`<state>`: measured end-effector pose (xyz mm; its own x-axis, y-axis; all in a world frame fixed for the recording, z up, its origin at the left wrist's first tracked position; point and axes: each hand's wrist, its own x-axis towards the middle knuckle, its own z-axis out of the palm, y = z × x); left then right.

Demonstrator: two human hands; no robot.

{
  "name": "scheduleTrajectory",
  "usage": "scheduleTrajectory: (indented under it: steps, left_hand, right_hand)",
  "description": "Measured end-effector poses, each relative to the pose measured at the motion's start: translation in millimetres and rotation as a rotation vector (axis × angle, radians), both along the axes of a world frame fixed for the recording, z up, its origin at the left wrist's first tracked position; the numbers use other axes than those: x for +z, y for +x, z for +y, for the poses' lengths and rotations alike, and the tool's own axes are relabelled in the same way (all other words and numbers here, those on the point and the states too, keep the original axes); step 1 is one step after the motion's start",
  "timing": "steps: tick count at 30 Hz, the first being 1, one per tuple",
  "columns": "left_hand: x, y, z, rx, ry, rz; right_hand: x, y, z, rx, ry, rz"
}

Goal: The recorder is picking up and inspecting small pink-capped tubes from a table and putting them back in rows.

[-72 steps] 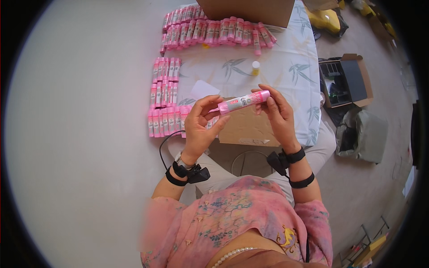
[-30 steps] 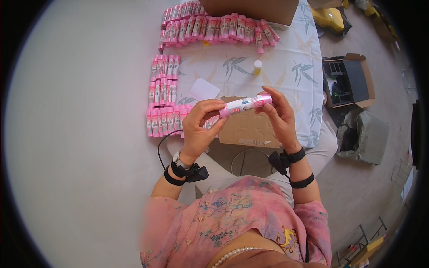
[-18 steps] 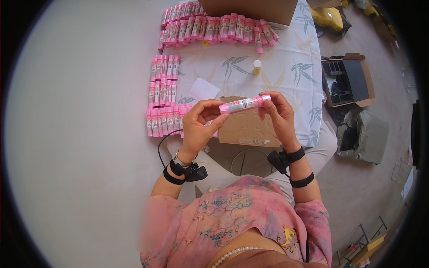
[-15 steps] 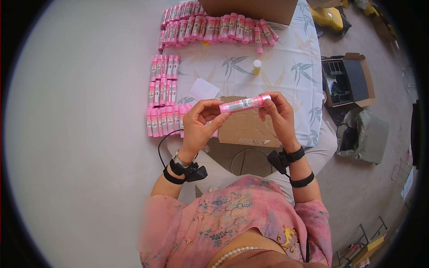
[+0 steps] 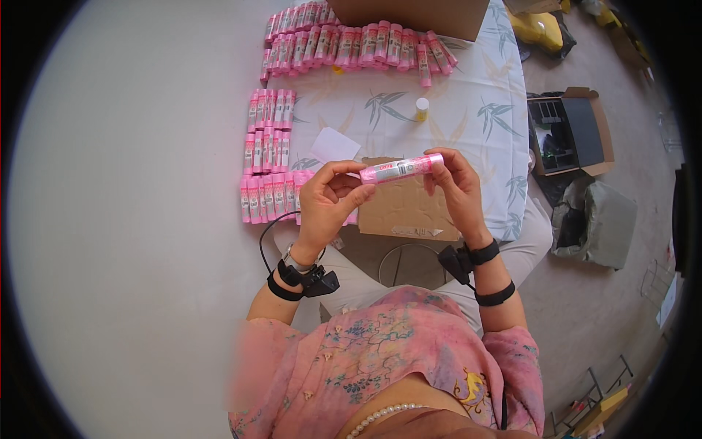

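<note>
I hold a pink tube (image 5: 401,168) with a white label level in front of me, above a flat piece of brown cardboard (image 5: 403,209). My left hand (image 5: 333,197) pinches its left end and my right hand (image 5: 453,184) grips its right end. Both wrists carry black straps. Several matching pink tubes (image 5: 268,168) lie in neat rows on the table to the left of my left hand. Another long row of pink tubes (image 5: 351,42) lies at the far side.
A white cloth with a leaf print (image 5: 468,110) covers the table. On it are a small yellow-capped bottle (image 5: 422,109), a white paper slip (image 5: 333,144) and a brown carton (image 5: 409,13) at the back. An open box (image 5: 570,133) and a grey bag (image 5: 599,223) sit on the floor at right.
The tube has been tilted and turned slightly between my fingers and is now nearly level. My hands stay in about the same place.
</note>
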<state>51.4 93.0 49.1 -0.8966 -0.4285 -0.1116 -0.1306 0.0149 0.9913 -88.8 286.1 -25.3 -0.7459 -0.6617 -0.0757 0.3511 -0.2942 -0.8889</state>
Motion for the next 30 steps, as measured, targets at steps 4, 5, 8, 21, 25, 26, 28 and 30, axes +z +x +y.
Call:
scheduleTrajectory:
  steps: [4, 5, 8, 21, 25, 26, 28, 30]
  left_hand:
    - [-6.2, 0.2, -2.8, -0.001, -0.021, 0.123]
    - [-6.1, 1.3, -4.9, -0.025, -0.055, 0.118]
    - [-10.4, -0.6, -5.3, -0.046, -0.069, 0.114]
    - [-4.6, -6.7, -14.5, -0.095, -0.288, 0.167]
    - [4.2, -13.0, -20.7, -0.128, -0.609, 0.134]
    - [6.9, -16.5, -22.1, -0.145, -0.689, 0.156]
    - [7.7, -23.2, -25.4, -0.157, -0.769, 0.18]
    - [5.1, -30.2, -29.8, -0.178, -0.804, 0.161]
  right_hand:
    - [3.7, -0.3, 2.0, 0.02, -0.006, 0.072]
    - [3.2, -0.5, 3.4, 0.037, -0.015, 0.08]
    - [0.0, -2.4, 7.8, 0.056, -0.016, 0.075]
    - [-0.7, -3.9, 5.3, 0.057, -0.074, 0.066]
    - [-3.3, -8.7, 3.1, 0.056, -0.058, 0.029]
    - [-3.7, -10.8, 1.9, 0.054, -0.046, 0.026]
    - [-6.0, -15.8, -0.4, 0.056, -0.028, 0.019]
    - [-8.3, -21.8, -4.3, 0.062, -0.01, 0.015]
